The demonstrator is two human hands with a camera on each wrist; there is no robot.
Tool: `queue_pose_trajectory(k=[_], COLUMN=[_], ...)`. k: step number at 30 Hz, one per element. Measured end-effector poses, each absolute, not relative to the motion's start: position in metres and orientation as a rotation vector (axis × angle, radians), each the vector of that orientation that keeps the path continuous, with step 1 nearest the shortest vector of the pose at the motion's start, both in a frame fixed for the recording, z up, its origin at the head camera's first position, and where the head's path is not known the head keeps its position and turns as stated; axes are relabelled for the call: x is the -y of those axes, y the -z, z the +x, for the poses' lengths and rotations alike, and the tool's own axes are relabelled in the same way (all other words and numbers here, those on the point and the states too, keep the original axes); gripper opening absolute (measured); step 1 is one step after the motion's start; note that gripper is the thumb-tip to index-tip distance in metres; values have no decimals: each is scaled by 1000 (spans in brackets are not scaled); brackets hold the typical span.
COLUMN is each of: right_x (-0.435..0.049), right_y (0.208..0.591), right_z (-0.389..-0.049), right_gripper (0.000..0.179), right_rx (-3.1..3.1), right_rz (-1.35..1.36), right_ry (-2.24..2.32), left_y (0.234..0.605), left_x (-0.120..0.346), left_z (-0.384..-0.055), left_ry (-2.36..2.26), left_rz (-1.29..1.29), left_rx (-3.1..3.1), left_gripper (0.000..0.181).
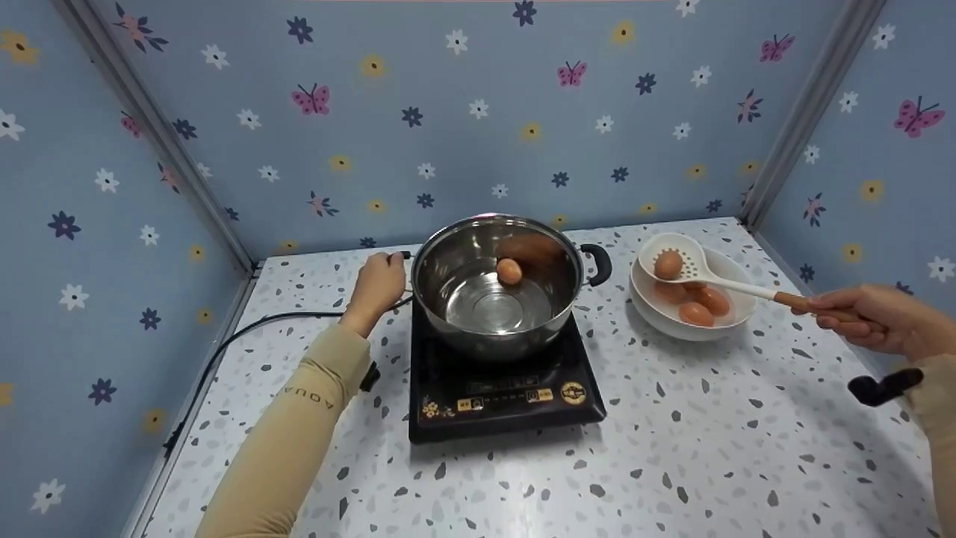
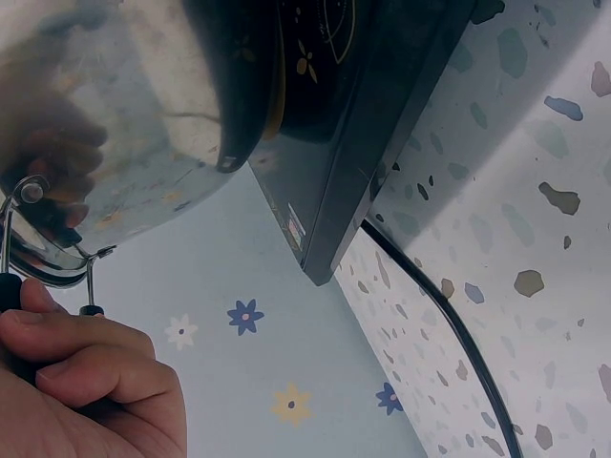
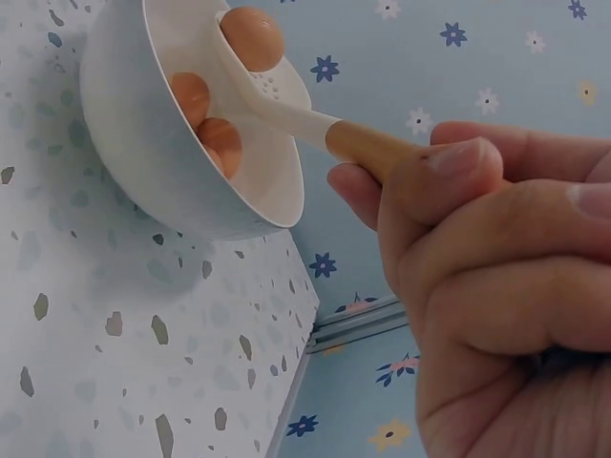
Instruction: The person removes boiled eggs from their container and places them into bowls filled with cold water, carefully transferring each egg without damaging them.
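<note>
My left hand [image 1: 379,288] grips the black left handle of a steel pot [image 1: 478,329]; in the left wrist view, curled fingers [image 2: 105,367] wrap that handle. One brown egg [image 1: 509,271] lies inside the pot, near its back wall. My right hand [image 1: 889,317] holds a white slotted spoon [image 1: 739,284] by its wooden handle. A brown egg [image 1: 668,264] sits in the spoon's perforated head, over the rim of a white bowl [image 1: 672,329]. Several more brown eggs [image 1: 696,314] lie in the bowl, also visible in the right wrist view [image 3: 221,138].
Under the pot is a black induction cooker [image 1: 508,418], its power cord [image 1: 276,317] running left over the speckled table [image 1: 672,463]. Blue flowered panels [image 1: 463,134] wall the table at the back and both sides.
</note>
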State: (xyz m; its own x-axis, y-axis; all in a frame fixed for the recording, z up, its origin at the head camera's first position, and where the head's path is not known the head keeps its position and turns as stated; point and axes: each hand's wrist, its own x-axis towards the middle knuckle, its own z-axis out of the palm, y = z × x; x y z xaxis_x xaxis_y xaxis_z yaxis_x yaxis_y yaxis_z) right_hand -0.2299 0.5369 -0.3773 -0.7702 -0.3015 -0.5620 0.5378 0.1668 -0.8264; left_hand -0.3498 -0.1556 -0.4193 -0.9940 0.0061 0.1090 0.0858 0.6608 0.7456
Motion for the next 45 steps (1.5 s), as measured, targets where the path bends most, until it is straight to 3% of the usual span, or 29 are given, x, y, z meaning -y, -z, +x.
queue_pose_trajectory(k=[45], right_x=[-533], right_y=[372], right_z=[-231], right_gripper=[36], right_rx=[-2291], right_rz=[342], right_ry=[1294], left_y=[420], left_x=[157], left_z=[-350], left_ry=[1267], left_rz=[-88], left_rx=[2763], left_gripper=[38])
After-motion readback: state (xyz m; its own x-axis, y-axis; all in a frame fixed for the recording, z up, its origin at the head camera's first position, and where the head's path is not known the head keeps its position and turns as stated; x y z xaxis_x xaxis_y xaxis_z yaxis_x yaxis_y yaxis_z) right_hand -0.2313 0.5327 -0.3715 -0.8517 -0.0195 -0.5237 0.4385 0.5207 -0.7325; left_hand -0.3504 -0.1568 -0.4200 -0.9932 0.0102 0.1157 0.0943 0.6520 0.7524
